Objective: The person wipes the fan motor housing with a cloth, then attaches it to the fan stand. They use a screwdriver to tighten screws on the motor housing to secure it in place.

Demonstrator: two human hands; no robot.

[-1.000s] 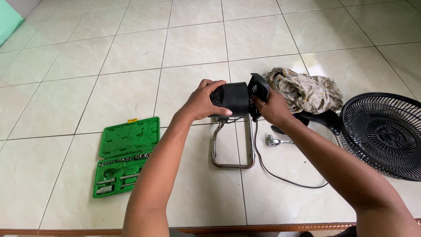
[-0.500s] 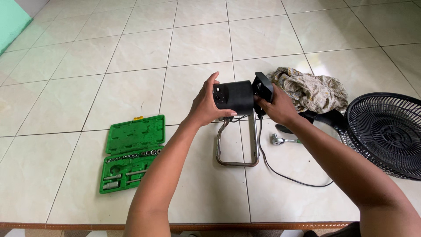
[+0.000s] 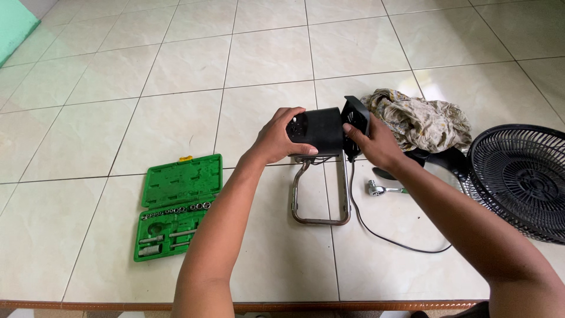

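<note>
A black cylindrical motor housing (image 3: 322, 131) stands on a bent metal tube stand (image 3: 321, 197) on the tiled floor. My left hand (image 3: 278, 138) grips the housing's left end. At its right end my right hand (image 3: 372, 144) holds a black vented rear cover (image 3: 354, 123), which is pressed against the housing. A black power cord (image 3: 382, 232) runs from under the housing across the tiles to the right.
An open green socket set case (image 3: 173, 206) lies to the left with several sockets. A ratchet wrench (image 3: 382, 189) lies right of the stand. A patterned cloth (image 3: 421, 121) and a black fan grille (image 3: 521, 179) sit at the right. A brown floor edge (image 3: 294, 305) runs along the bottom.
My left fingers have come down from the top onto the housing's left face. The right hand has shifted slightly on the vented cover. The view has barely moved.
</note>
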